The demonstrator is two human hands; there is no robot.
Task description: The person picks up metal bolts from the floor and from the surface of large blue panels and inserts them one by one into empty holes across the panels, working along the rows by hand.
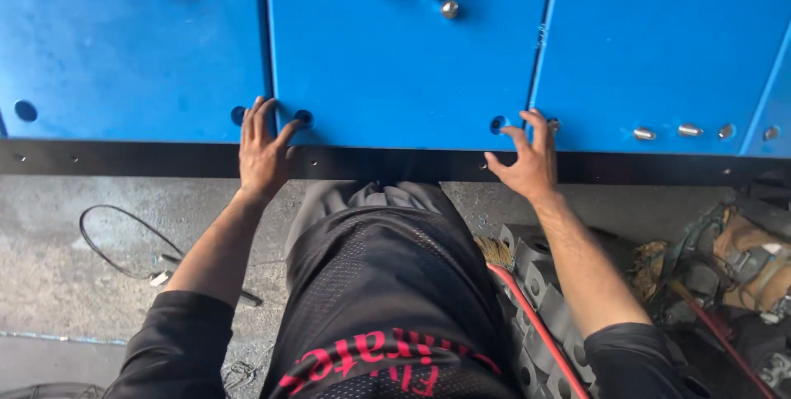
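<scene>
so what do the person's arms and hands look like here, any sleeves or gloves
Both hands are bare, with no gloves, rings or watch visible on the left hand or the right hand. The forearms are uncovered; black sleeves are pushed up near the elbows. They belong to a black mesh-textured top with red lettering.

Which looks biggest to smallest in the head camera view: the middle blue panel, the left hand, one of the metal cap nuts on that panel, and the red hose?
1. Middle blue panel, by far the largest.
2. Red hose, long but thin, and nearer the camera, so its rank is unsure.
3. Left hand.
4. Metal cap nut, smallest.
</scene>
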